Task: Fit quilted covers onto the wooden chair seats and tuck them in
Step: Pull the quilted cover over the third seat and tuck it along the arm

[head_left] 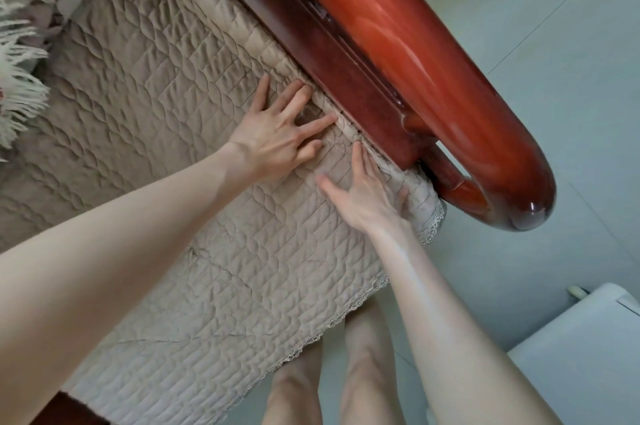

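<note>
A beige quilted cover [180, 154] with a lace edge lies spread over the wooden seat. Along its right side runs the glossy red-brown wooden armrest [415, 54] with its darker side panel [349, 78]. My left hand [277, 134] lies flat on the cover with fingers spread, fingertips at the seam where the cover meets the panel. My right hand [367, 196] presses flat on the cover just below, its fingertips pushed toward the same seam near the armrest's front end. The cover's corner bunches and hangs at the seat's front right.
A fringed cream cushion or throw [17, 78] sits at the left edge of the seat. Pale floor tiles [554, 113] lie to the right. A white appliance or box [588, 355] stands at the lower right. My bare legs [346, 372] stand against the seat's front edge.
</note>
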Available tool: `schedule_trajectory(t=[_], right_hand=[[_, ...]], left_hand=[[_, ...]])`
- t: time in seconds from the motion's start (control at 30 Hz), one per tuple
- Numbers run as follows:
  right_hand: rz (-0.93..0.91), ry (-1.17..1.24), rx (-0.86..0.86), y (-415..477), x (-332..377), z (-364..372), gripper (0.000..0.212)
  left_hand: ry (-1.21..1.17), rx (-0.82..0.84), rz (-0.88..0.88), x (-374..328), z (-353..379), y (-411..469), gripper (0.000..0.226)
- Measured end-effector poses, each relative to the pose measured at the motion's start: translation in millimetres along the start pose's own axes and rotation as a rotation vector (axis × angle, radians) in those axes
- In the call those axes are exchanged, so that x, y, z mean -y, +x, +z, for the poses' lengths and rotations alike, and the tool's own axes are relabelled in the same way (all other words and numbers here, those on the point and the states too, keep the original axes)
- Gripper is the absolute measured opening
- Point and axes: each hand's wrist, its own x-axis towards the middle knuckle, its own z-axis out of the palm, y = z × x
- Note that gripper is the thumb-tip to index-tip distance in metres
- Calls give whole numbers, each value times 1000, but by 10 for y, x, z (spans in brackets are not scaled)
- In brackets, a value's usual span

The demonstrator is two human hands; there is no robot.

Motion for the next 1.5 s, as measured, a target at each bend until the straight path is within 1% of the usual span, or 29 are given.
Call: schedule_trajectory(t=[0.13,0.27,0.4,0.43,0.5,0.57,0.67,0.7,0.73,0.83,0.93,1.13,1.27,1.33,1.4,1.43,1.5], right_hand=[[50,8,38,77,77,-70,96],[68,49,65,149,138,-146,96],[25,-12,11,158,132,-163,96],[10,-32,-16,82,106,-131,98],[-34,-128,-125,-85,41,-48,100],[-65,-221,-204,-211,-40,10,96],[-50,-231,-165,-224,-105,26,95],[-43,-232,-151,-193,-100,36,96],[-41,-232,-134,-163,-83,53,97],[-14,-154,-92,-77,-41,26,97],[27,-83,-36,-17,-10,-63,98],[75,-78,-21,139,-10,-32,102],[66,-62,-53,149,17,-9,108],[24,-137,-132,60,54,-2,108],[-94,-243,-246,-67,107,22,104],[-157,-250,-269,-92,126,21,104],[-220,-205,-226,-55,162,4,107]], left_hand=[[24,69,-43,-38,-33,95,60],[15,118,-145,-177,-4,266,54],[-33,110,-214,-279,9,355,52],[-57,104,-215,-277,-14,329,51],[-87,94,-195,-202,-67,260,50],[-74,45,-117,-105,-91,146,49],[-47,-164,0,19,-82,-31,50],[-43,-209,-3,65,-91,-56,52],[-45,-207,-28,106,-89,-95,54],[-36,-104,-92,140,-75,-113,57],[-36,-18,-120,124,-82,-46,56],[17,107,-122,202,-76,111,55],[4,142,-201,102,-82,274,55],[-38,121,-221,83,-68,319,54],[-119,61,-169,187,-62,243,50],[-162,-2,-122,263,-60,179,47],[-201,-165,-44,403,-63,26,46]])
